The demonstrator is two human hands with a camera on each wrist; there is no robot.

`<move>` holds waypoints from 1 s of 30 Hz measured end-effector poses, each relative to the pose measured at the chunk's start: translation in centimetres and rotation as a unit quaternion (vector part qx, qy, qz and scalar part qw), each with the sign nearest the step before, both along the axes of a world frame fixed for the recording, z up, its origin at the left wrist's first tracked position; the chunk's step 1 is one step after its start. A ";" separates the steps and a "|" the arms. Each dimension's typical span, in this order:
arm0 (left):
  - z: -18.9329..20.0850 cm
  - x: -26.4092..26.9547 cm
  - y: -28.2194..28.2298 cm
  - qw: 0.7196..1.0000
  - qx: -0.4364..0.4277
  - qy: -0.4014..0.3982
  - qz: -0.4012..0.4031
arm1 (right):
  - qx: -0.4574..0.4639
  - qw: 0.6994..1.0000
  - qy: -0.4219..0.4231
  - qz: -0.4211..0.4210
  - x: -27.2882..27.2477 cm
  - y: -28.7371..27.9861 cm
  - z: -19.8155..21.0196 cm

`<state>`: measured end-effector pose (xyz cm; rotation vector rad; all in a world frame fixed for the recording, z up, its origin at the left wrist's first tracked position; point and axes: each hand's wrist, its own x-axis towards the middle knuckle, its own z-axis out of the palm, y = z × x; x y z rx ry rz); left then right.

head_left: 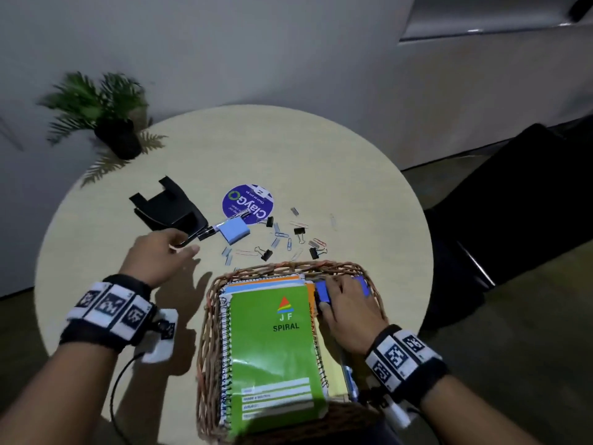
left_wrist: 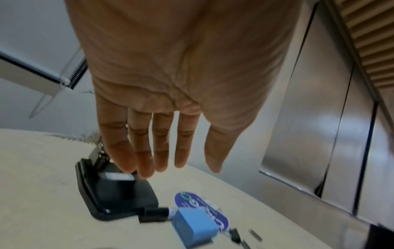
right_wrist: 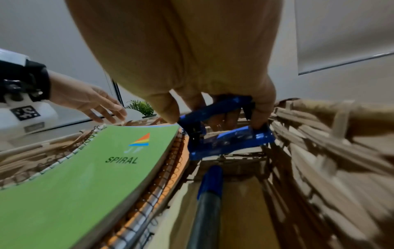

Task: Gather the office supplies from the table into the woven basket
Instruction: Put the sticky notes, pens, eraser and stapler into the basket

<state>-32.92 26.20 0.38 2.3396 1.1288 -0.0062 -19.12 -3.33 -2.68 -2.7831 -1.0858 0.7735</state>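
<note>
The woven basket (head_left: 372,284) sits at the table's near edge with a green spiral notebook (head_left: 276,354) on top of other notebooks inside. My right hand (head_left: 345,303) is inside the basket's far right corner, fingers curled round a blue stapler (right_wrist: 226,136). A blue pen (right_wrist: 209,193) lies along the basket's right side. My left hand (head_left: 167,252) hovers with straight fingers just above a black hole punch (head_left: 170,207), holding nothing. Beside the punch lie a marker (head_left: 208,231) and a blue sticky-note block (head_left: 234,234). Several paper clips and binder clips (head_left: 282,240) are scattered behind the basket.
A round purple sticker (head_left: 248,203) lies at the table's middle. A potted fern (head_left: 106,117) stands at the far left edge. A dark chair (head_left: 500,200) is off the table's right side. Bare tabletop lies to the left and the far right.
</note>
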 end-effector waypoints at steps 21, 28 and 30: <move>-6.6 10.4 3.4 0.961 0.085 0.164 -0.207 | 0.058 0.996 0.050 0.046 1.9 0.9 9.4; -8.8 11.8 2.8 0.959 0.142 0.181 -0.166 | 0.041 0.996 0.048 0.062 3.3 7.6 8.8; -9.3 11.9 2.6 0.961 0.142 0.183 -0.154 | 0.044 0.994 0.077 0.061 3.6 10.3 8.0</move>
